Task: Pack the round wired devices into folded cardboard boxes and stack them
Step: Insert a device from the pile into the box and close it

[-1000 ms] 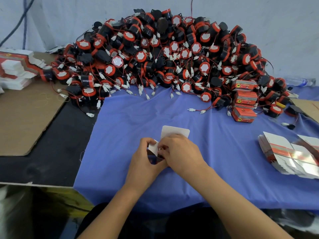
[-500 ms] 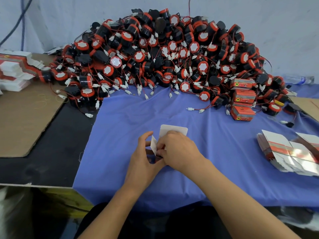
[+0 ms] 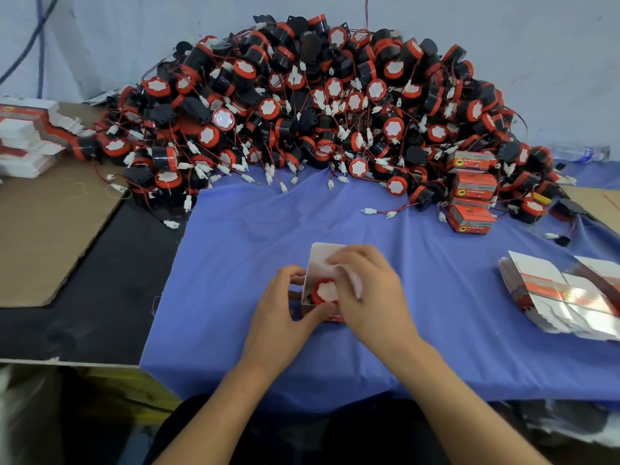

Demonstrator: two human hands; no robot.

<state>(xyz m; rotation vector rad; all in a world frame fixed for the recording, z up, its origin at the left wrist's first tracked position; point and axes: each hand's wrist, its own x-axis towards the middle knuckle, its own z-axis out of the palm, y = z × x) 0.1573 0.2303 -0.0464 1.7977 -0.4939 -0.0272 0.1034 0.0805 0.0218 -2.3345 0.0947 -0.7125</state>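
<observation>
Behind the right hand (image 3: 365,297), a half-hidden box (image 3: 320,258)

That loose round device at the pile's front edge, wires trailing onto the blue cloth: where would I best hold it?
Probably the loose device by its round black body, fingers across the curved sides, coming from the near side, since the pile crowds it behind. It lies tipped on its side, and its wires trail left across the cloth; tugging those seems unwise.
</observation>
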